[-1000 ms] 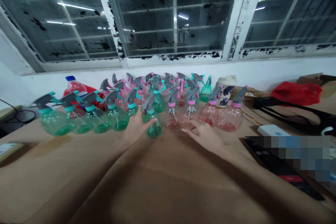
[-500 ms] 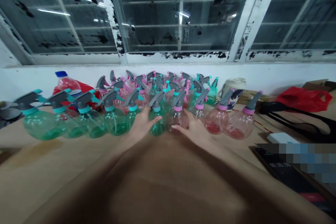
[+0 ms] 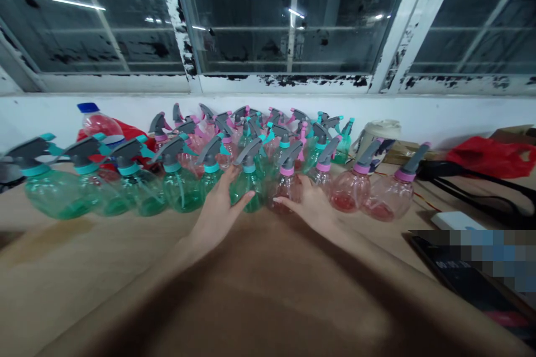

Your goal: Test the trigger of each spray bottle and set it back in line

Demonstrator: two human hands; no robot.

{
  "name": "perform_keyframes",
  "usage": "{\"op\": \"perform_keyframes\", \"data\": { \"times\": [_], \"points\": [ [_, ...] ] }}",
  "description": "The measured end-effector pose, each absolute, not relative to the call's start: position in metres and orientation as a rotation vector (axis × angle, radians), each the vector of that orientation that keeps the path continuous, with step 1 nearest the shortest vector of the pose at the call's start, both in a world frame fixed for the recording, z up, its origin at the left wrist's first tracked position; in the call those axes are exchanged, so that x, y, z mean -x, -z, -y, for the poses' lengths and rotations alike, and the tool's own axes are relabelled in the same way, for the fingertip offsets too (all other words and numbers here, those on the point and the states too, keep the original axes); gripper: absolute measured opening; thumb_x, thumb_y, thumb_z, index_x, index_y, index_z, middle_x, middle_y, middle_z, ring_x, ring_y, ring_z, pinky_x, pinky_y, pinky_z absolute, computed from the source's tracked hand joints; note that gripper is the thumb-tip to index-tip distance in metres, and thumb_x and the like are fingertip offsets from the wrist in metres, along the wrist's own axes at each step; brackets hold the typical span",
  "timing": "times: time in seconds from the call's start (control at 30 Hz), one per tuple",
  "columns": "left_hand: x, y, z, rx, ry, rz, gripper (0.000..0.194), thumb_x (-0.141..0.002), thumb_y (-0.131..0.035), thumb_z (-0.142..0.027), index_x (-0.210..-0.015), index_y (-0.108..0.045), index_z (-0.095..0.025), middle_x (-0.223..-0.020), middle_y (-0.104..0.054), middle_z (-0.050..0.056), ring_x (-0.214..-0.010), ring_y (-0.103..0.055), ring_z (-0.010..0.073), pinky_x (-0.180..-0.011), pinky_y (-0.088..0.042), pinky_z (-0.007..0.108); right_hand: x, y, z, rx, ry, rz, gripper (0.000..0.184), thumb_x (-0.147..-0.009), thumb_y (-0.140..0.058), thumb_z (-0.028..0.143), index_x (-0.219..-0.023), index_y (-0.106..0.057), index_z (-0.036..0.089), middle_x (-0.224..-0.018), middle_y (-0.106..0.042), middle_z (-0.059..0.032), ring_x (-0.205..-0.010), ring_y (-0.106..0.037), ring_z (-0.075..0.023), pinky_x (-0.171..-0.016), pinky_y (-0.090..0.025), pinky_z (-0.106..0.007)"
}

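Note:
A front row of round spray bottles runs across the table (image 3: 138, 268): green ones with teal collars on the left, pink ones with pink collars on the right. My left hand (image 3: 220, 203) curves round the left side of a green spray bottle (image 3: 251, 184), its thumb across the front. Mirroring it, my right hand (image 3: 314, 203) is round the right side of a pink spray bottle (image 3: 288, 185), thumb in front. The two bottles stand upright side by side, a small gap between them. Fingers behind both are partly hidden. Some coloured liquid lies low in several bottles.
More spray bottles (image 3: 192, 142) crowd behind, against the wall. A blue-capped bottle (image 3: 98, 122) leans at left. A pale cup (image 3: 379, 134), red bag (image 3: 489, 157), black strap (image 3: 473, 189), white box (image 3: 458, 221) and phone (image 3: 456, 273) lie to the right.
The view has shifted slightly, so the row looks a little larger and more spread out. Both hands stay at the same two bottles.

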State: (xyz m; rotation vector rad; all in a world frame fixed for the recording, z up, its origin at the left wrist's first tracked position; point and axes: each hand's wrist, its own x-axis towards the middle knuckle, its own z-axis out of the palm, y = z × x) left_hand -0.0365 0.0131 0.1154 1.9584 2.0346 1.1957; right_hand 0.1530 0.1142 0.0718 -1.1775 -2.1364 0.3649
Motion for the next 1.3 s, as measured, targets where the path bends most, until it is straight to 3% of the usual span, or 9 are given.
{"op": "perform_keyframes", "data": {
  "times": [0.13, 0.23, 0.47, 0.63, 0.77, 0.83, 0.93, 1.03, 1.3],
  "points": [
    [0.029, -0.121, 0.020, -1.893, -1.125, -2.091, 0.054, -0.084, -0.051, -0.043, -0.130, -0.034, -0.022, -0.133, -0.048, 0.011, -0.122, -0.047, 0.0271, -0.093, -0.046, 0.043, -0.164, -0.074, -0.100, 1.166, -0.374, 2.158, 0.074, -0.072, -0.055, 0.063, -0.123, -0.043, 0.012, -0.097, -0.066, -0.0198, -0.089, -0.063, -0.0375, -0.071, -0.050, -0.049],
    [0.019, -0.123, 0.034, -1.905, -1.035, -2.043, 0.048, -0.080, -0.056, -0.045, -0.121, -0.044, -0.023, -0.128, -0.054, 0.010, -0.117, -0.052, 0.0274, -0.096, -0.044, 0.045, -0.177, -0.078, -0.079, 1.131, -0.366, 2.211, 0.070, -0.072, -0.053, 0.064, -0.121, -0.044, 0.014, -0.093, -0.067, -0.0165, -0.082, -0.065, -0.0354, -0.065, -0.051, -0.046],
    [-0.031, -0.136, 0.037, -1.978, -1.015, -1.649, 0.069, -0.073, -0.066, -0.041, -0.132, -0.034, -0.027, -0.132, -0.050, 0.008, -0.119, -0.048, 0.0280, -0.098, -0.039, 0.049, -0.206, -0.088, -0.013, 1.082, -0.339, 2.380, 0.065, -0.070, -0.050, 0.070, -0.109, -0.051, 0.018, -0.086, -0.068, -0.0106, -0.071, -0.067, -0.0316, -0.052, -0.050, -0.038],
    [-0.060, -0.139, 0.037, -1.938, -1.190, -1.406, 0.051, -0.078, -0.063, -0.032, -0.125, -0.044, -0.023, -0.114, -0.061, 0.007, -0.107, -0.056, 0.0252, -0.092, -0.045, 0.042, -0.210, -0.077, 0.010, 0.888, -0.211, 2.363, 0.075, -0.065, -0.043, 0.079, -0.103, -0.054, 0.015, -0.079, -0.068, -0.0096, -0.064, -0.067, -0.0269, -0.047, -0.049, -0.033],
    [-0.064, -0.129, 0.036, -1.900, -1.321, -1.404, 0.031, -0.082, -0.054, -0.022, -0.113, -0.052, -0.019, -0.104, -0.063, 0.007, -0.097, -0.060, 0.0214, -0.090, -0.045, 0.039, -0.212, -0.069, 0.001, 0.736, -0.136, 2.344, 0.091, -0.054, -0.044, 0.085, -0.108, -0.055, 0.012, -0.090, -0.067, -0.0136, -0.080, -0.066, -0.0285, -0.060, -0.053, -0.037],
    [-0.062, -0.125, 0.034, -1.902, -1.371, -1.467, 0.026, -0.079, -0.052, -0.018, -0.105, -0.055, -0.019, -0.090, -0.063, 0.004, -0.082, -0.061, 0.0182, -0.081, -0.048, 0.035, -0.217, -0.067, -0.011, 0.635, -0.172, 2.392, 0.090, -0.055, -0.049, 0.082, -0.111, -0.054, 0.013, -0.098, -0.066, -0.0144, -0.089, -0.064, -0.0286, -0.072, -0.053, -0.041],
    [-0.057, -0.126, 0.031, -1.978, -1.396, -1.501, 0.021, -0.074, -0.048, -0.014, -0.092, -0.058, -0.021, -0.071, -0.058, -0.002, -0.061, -0.054, 0.0136, -0.061, -0.047, 0.028, -0.228, -0.061, -0.030, 0.538, -0.263, 2.470, 0.075, -0.070, -0.052, 0.069, -0.121, -0.047, 0.014, -0.111, -0.062, -0.0145, -0.103, -0.058, -0.0267, -0.087, -0.047, -0.043],
    [-0.053, -0.130, 0.027, -2.055, -1.385, -1.475, 0.023, -0.071, -0.046, -0.012, -0.089, -0.058, -0.023, -0.069, -0.055, -0.003, -0.057, -0.049, 0.0125, -0.055, -0.043, 0.025, -0.239, -0.050, -0.049, 0.667, -0.318, 2.465, 0.054, -0.084, -0.047, 0.054, -0.123, -0.045, 0.017, -0.116, -0.059, -0.0135, -0.109, -0.056, -0.0251, -0.090, -0.046, -0.044],
    [-0.035, -0.128, -0.006, -1.957, -1.372, -1.550, 0.022, -0.073, -0.045, -0.013, -0.091, -0.055, -0.021, -0.061, -0.044, -0.006, -0.053, -0.043, 0.0113, -0.056, -0.040, 0.025, -0.244, -0.017, -0.068, 0.847, -0.351, 2.404, 0.043, -0.087, -0.048, 0.044, -0.123, -0.048, 0.020, -0.128, -0.053, -0.0117, -0.119, -0.048, -0.0250, -0.096, -0.043, -0.046]
  ]
}}
